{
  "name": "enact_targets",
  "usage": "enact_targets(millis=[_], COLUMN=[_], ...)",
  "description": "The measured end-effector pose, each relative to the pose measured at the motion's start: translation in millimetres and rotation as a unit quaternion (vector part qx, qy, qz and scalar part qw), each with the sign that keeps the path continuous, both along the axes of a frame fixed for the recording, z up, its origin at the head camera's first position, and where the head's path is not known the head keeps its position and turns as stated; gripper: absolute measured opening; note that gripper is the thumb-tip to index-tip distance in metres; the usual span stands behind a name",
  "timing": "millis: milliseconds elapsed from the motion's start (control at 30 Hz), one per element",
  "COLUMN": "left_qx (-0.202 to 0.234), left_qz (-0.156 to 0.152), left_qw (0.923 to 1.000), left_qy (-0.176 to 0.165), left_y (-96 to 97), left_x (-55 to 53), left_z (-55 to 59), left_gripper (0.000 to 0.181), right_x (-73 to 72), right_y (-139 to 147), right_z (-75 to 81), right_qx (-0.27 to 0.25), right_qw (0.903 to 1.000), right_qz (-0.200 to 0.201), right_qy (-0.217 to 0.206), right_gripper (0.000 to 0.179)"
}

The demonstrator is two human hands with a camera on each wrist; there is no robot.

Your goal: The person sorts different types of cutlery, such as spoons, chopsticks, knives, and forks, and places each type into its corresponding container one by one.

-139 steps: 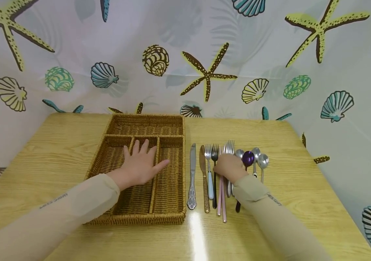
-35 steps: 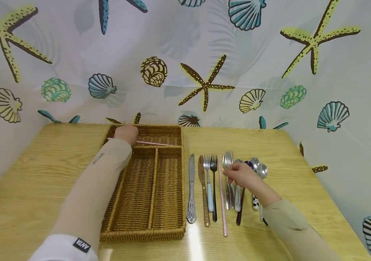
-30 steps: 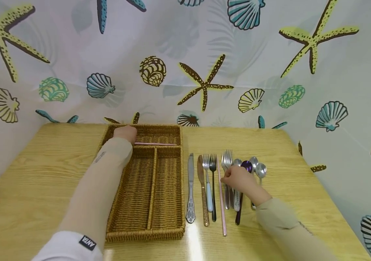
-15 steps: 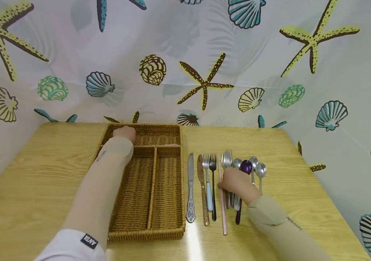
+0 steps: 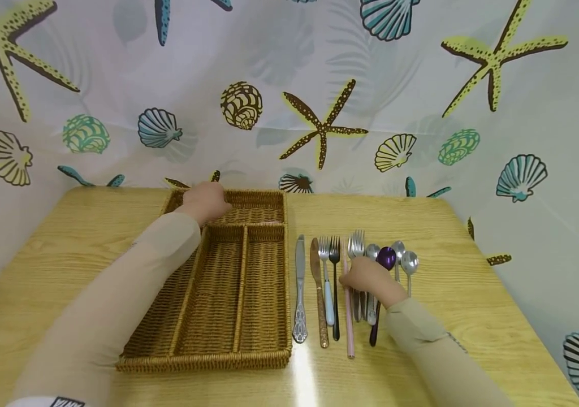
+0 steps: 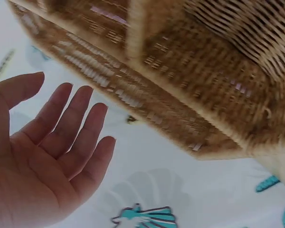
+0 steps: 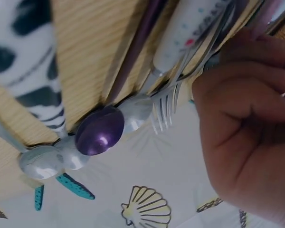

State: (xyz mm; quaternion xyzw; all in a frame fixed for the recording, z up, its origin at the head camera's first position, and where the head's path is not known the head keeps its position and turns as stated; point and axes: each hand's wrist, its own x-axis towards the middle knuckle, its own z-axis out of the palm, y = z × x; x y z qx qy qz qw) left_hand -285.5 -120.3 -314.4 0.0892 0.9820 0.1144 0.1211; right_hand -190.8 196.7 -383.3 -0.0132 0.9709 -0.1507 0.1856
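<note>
My left hand point(image 5: 204, 202) is over the left part of the wicker cutlery tray's point(image 5: 203, 363) back compartment; its fingers are spread and loose in the left wrist view, holding nothing. A trace of a pink chopstick point(image 5: 269, 224) shows behind that compartment's divider. To the right of the tray, my right hand point(image 5: 371, 280) has curled fingers that pinch another pink chopstick point(image 5: 349, 333) at its upper part. Beneath and beside this hand lie silver forks point(image 5: 357, 243), their handles partly hidden. A purple spoon point(image 5: 387, 258) is just right of it.
Left of the pink chopstick lie a silver knife point(image 5: 299, 288), a gold-handled knife point(image 5: 320, 294), a blue-handled fork point(image 5: 327, 282) and a black fork point(image 5: 335, 288). Several silver spoons point(image 5: 409, 262) lie at the right. A patterned cloth point(image 5: 289, 113) stands behind the wooden table point(image 5: 422, 362).
One pink chopstick has gone from the table into the tray's back compartment. My left hand has let go and risen slightly. The right hand has moved from the forks onto the other chopstick.
</note>
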Motion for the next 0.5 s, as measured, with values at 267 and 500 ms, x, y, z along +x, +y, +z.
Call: enact_targets(millis=[267,500], left_qx=[0.021,0.023], left_qz=[-0.071,-0.106], left_qw=[0.9971,0.9941], left_qy=[0.016,0.008], left_y=[21.6,47.4], left_x=[30.3,54.9], left_z=[16.1,20.7], left_gripper=[0.049,0.048], right_x=[-6.8,-8.3], right_y=[17,21], right_z=[17.6,22.7], right_qx=[-0.141,-0.253], right_qw=[0.9875,0.9588], right_qz=[-0.043,-0.096], right_qy=[-0.056,-0.087], right_gripper=[0.031,0.023])
